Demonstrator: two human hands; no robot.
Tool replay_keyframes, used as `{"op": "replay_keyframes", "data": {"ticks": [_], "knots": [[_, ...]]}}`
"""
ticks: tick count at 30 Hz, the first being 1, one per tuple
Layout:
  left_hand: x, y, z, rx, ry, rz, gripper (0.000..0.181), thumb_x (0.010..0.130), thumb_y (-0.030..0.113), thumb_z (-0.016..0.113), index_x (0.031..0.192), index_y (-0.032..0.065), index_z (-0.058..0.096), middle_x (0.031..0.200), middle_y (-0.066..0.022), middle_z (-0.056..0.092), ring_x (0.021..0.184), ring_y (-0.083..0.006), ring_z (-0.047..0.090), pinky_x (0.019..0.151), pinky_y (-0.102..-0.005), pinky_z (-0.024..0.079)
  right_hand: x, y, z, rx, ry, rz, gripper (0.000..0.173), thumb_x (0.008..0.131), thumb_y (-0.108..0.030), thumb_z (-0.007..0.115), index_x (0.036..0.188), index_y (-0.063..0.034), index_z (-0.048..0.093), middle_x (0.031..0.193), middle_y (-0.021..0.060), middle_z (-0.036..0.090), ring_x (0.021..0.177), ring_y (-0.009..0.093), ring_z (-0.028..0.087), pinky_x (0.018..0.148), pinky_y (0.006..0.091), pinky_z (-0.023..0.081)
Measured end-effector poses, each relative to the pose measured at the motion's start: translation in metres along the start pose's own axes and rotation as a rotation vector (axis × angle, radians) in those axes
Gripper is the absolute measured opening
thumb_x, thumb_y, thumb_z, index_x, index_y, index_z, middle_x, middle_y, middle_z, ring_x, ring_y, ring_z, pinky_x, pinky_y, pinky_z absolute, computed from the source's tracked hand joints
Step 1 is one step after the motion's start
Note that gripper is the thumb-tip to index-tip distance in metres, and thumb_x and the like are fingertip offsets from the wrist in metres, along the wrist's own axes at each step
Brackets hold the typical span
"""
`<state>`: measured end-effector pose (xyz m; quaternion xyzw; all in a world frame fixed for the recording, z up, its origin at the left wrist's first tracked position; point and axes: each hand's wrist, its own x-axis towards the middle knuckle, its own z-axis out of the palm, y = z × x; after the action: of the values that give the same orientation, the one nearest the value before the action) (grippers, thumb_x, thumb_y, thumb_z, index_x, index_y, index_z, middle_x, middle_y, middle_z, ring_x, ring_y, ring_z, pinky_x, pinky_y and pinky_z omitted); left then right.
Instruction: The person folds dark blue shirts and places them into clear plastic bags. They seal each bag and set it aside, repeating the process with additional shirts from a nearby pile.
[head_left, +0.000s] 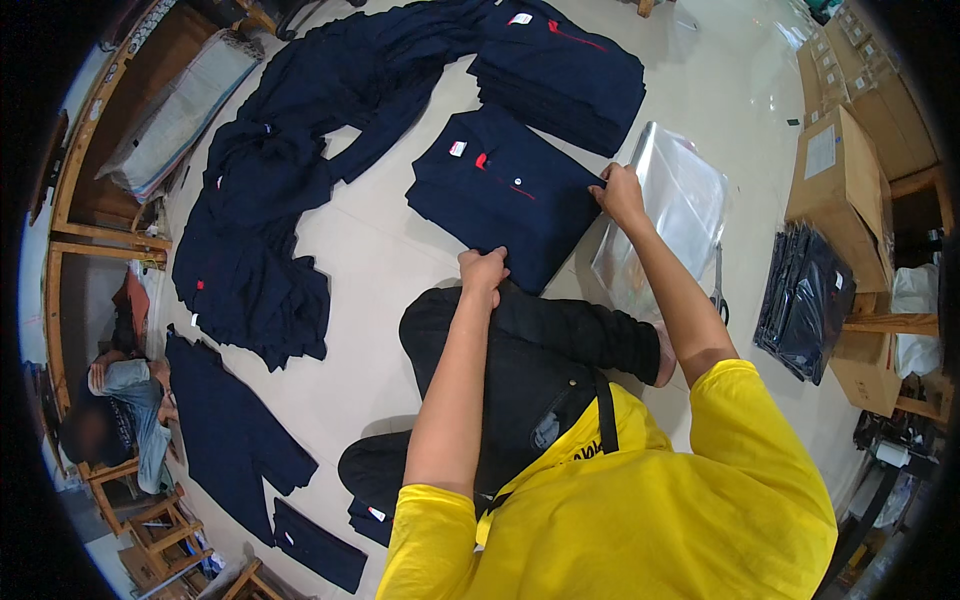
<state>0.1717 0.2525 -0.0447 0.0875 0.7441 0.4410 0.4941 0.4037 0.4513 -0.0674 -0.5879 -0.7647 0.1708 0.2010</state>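
A folded navy blue shirt (517, 202) lies flat on the tiled floor before my knees, its collar pointing away to the upper left. Red trim, a button and a white label show at its neck. My left hand (484, 271) grips the shirt's near left edge, fingers curled. At the far right corner, my right hand (621, 193) pinches the cloth between thumb and fingers. Just right of the shirt, partly under my right forearm, is a stack of clear plastic bags (679, 195). Beyond the shirt rises a pile of folded navy shirts (562, 75).
Loose navy garments (255, 225) curve around the left. Scissors (719, 289) lie beside the bags. Bagged dark garments (806, 300) stand near cardboard boxes (840, 180) on the right. A person (124, 420) sits at the far left near a wooden frame (56, 300).
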Motion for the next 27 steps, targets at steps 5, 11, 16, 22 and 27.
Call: {"op": "replay_keyframes", "data": {"ticks": [5,11,16,22,27], "knots": [[0.000,0.002,0.000,-0.123,-0.032,-0.032,0.031,0.098,0.010,0.071,0.111,-0.0155,0.060,0.098,-0.0137,0.062,0.075,-0.0208,0.063,0.064,-0.0322,0.061,0.000,0.001,0.002,-0.030,-0.040,0.020,0.043,0.079,-0.026,0.091,0.105,0.0029,0.072,0.106,0.0297,0.071,0.100,0.046,0.070,0.090,0.0484,0.057],[-0.001,0.004,-0.001,-0.173,-0.055,-0.065,0.042,0.102,0.020,0.065,0.130,-0.0092,0.053,0.118,-0.0157,0.058,0.095,-0.0250,0.064,0.069,-0.0328,0.062,0.007,0.008,0.006,0.000,-0.064,0.070,0.046,0.078,-0.033,0.092,0.100,0.0011,0.071,0.098,0.0272,0.073,0.100,0.044,0.071,0.088,0.0469,0.057],[-0.007,0.002,-0.002,-0.141,0.001,0.004,0.061,0.105,0.022,0.060,0.148,-0.0168,0.041,0.137,-0.0289,0.057,0.098,-0.0240,0.070,0.071,-0.0320,0.062,0.013,0.009,0.006,0.043,-0.177,0.106,0.039,0.078,-0.028,0.089,0.093,-0.0003,0.066,0.094,0.0245,0.073,0.092,0.040,0.072,0.083,0.0447,0.056],[-0.020,0.006,0.004,0.113,-0.020,0.126,0.052,0.106,0.023,0.062,0.138,-0.0156,0.046,0.122,-0.0248,0.064,0.077,-0.0242,0.069,0.064,-0.0343,0.061,0.014,0.008,0.015,0.536,-0.256,0.222,0.032,0.082,-0.020,0.081,0.104,-0.0039,0.064,0.092,0.0065,0.068,0.081,0.017,0.064,0.072,0.0359,0.055],[0.000,-0.003,-0.005,-0.085,-0.023,0.030,0.067,0.104,0.027,0.067,0.147,-0.0160,0.040,0.119,-0.0253,0.067,0.074,-0.0246,0.070,0.068,-0.0319,0.061,0.034,-0.018,-0.020,0.705,-0.611,0.394,0.056,0.081,-0.030,0.085,0.126,-0.0010,0.067,0.113,0.0096,0.072,0.098,0.021,0.069,0.080,0.0371,0.057]]}}
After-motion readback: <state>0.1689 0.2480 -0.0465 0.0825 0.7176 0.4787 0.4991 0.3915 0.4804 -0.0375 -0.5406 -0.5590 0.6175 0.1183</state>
